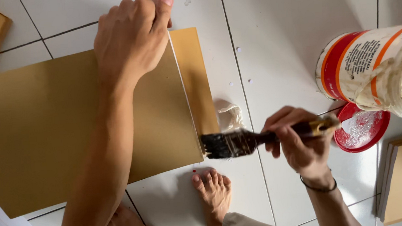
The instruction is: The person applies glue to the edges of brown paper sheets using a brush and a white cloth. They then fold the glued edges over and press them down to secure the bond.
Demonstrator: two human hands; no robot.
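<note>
Two hands apart: left hand point(132, 35) pressed flat on brown envelope point(46, 128) at 11 o'clock, holding nothing; right hand point(299, 141) clamped on paintbrush point(241, 142) at 4 o'clock, bristles touching envelope flap point(198, 85) near centre. Crumpled rag point(229, 115) just beside. Glue tub point(372, 70) at 3 o'clock, red lid point(362, 130) beneath. Bare foot point(214, 194) at 6 o'clock on white tiles point(280, 36).

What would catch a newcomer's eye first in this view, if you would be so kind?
The left hand presses on a large brown envelope lying on the white tiled floor. The right hand holds a dark brush at the envelope's flap edge. At far right stands a smeared glue tub above its red lid.
</note>
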